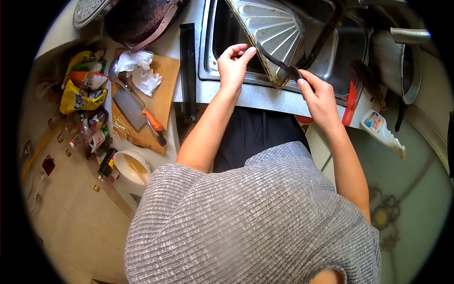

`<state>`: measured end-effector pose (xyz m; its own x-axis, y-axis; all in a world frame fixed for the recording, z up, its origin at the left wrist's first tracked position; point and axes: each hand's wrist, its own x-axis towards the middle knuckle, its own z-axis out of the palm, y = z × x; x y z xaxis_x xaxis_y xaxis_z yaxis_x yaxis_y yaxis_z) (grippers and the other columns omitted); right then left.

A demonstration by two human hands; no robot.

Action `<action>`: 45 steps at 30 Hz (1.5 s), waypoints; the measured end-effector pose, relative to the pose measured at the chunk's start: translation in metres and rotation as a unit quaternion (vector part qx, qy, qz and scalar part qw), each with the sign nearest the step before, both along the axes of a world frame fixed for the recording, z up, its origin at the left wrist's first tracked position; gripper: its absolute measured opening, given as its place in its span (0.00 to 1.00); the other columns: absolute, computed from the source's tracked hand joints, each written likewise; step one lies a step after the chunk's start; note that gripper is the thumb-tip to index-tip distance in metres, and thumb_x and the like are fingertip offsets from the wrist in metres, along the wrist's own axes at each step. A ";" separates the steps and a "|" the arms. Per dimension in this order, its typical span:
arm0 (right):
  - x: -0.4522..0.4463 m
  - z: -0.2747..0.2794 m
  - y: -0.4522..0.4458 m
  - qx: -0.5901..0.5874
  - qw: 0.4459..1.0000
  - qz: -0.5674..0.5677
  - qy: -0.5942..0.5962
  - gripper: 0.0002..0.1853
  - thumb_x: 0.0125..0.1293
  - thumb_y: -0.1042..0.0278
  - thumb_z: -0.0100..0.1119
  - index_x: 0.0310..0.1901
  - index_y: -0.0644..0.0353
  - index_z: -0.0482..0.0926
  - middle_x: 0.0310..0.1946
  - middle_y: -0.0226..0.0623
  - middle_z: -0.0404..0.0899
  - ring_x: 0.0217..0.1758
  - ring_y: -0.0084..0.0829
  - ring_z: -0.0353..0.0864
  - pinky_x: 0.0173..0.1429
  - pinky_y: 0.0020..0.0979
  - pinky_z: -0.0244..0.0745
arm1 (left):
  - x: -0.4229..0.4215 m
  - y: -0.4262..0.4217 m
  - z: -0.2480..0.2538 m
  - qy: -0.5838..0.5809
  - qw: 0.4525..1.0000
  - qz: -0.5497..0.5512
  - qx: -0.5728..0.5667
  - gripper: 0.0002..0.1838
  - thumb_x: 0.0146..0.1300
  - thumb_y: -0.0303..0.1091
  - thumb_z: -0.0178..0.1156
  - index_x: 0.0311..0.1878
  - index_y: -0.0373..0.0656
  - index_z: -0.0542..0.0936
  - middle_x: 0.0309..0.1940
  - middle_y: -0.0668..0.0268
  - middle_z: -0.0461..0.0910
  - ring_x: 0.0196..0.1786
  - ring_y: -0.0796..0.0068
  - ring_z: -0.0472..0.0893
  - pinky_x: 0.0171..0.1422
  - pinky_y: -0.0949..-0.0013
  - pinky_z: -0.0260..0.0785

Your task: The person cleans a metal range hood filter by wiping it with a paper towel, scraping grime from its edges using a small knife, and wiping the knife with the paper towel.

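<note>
A greasy metal panel with fanned ridges stands tilted over the sink, one corner pointing towards me. At its left rim is my left hand, fingers curled and thumb against the edge. My right hand is closed around the dark handle of a knife-like tool. The tool's narrow, curved dark blade lies across the panel's lower part and points towards my left thumb. Its exact kind is hard to make out.
Left of the sink are a long black strip and a cutting board with a cleaver and crumpled white paper. A dark wok stands behind. At right are a red-handled item, a white spray bottle and a pan.
</note>
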<state>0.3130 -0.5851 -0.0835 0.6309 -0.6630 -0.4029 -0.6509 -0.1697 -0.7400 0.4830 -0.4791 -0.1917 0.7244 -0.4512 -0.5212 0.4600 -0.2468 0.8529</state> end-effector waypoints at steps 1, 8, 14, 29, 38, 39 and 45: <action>0.000 -0.002 -0.002 0.018 1.000 -0.006 -0.013 0.15 0.65 0.66 0.53 0.49 0.65 0.78 0.27 0.53 0.79 0.30 0.41 0.82 0.37 0.34 0.72 | 0.001 0.000 -0.001 0.005 1.000 -0.001 0.003 0.15 0.52 0.32 0.73 0.42 0.39 0.82 0.30 0.75 0.75 0.34 0.86 0.72 0.42 0.81 0.65; 0.004 0.003 -0.003 0.012 1.000 0.006 0.005 0.14 0.66 0.67 0.53 0.48 0.67 0.78 0.27 0.51 0.79 0.28 0.34 0.80 0.37 0.31 0.72 | 0.003 0.001 -0.002 0.024 1.000 -0.002 0.006 0.17 0.51 0.33 0.73 0.43 0.39 0.81 0.31 0.75 0.75 0.34 0.85 0.71 0.44 0.81 0.65; 0.001 0.003 -0.004 -0.008 1.000 0.006 0.026 0.15 0.65 0.66 0.53 0.49 0.67 0.78 0.28 0.53 0.79 0.29 0.35 0.81 0.37 0.31 0.72 | 0.005 0.001 0.001 0.021 1.000 -0.005 0.007 0.17 0.51 0.33 0.73 0.43 0.39 0.81 0.31 0.74 0.75 0.34 0.85 0.72 0.44 0.81 0.65; -0.001 0.008 -0.006 -0.009 1.000 0.013 0.025 0.15 0.65 0.67 0.54 0.48 0.67 0.78 0.28 0.51 0.80 0.28 0.33 0.80 0.36 0.31 0.72 | 0.006 0.002 -0.002 0.008 1.000 -0.010 0.008 0.18 0.51 0.34 0.73 0.43 0.38 0.81 0.31 0.73 0.76 0.35 0.84 0.73 0.44 0.80 0.66; 0.004 0.002 -0.013 0.016 0.999 -0.018 0.038 0.15 0.65 0.67 0.54 0.47 0.67 0.79 0.30 0.51 0.81 0.31 0.35 0.82 0.39 0.31 0.73 | 0.005 0.000 -0.003 0.012 1.000 -0.007 -0.002 0.19 0.49 0.34 0.74 0.43 0.37 0.81 0.32 0.72 0.75 0.33 0.83 0.71 0.40 0.80 0.66; 0.005 0.003 -0.011 0.010 0.999 -0.009 0.031 0.15 0.65 0.66 0.54 0.47 0.67 0.79 0.30 0.52 0.81 0.31 0.35 0.82 0.39 0.31 0.73 | 0.005 0.001 -0.002 0.012 1.000 -0.007 -0.002 0.19 0.49 0.34 0.74 0.42 0.37 0.81 0.32 0.72 0.75 0.34 0.83 0.71 0.41 0.80 0.66; 0.007 0.001 -0.009 0.013 0.998 -0.033 0.044 0.15 0.65 0.65 0.53 0.47 0.66 0.79 0.28 0.53 0.80 0.31 0.39 0.83 0.38 0.33 0.72 | 0.006 0.001 -0.006 0.006 1.000 -0.009 0.002 0.19 0.49 0.34 0.74 0.43 0.37 0.81 0.32 0.71 0.75 0.35 0.82 0.73 0.42 0.78 0.68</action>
<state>0.3204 -0.5946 -0.0823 0.5471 -0.6912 -0.4721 -0.7226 -0.1054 -0.6832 0.4892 -0.4778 -0.1977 0.7100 -0.4627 -0.5308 0.4648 -0.2583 0.8469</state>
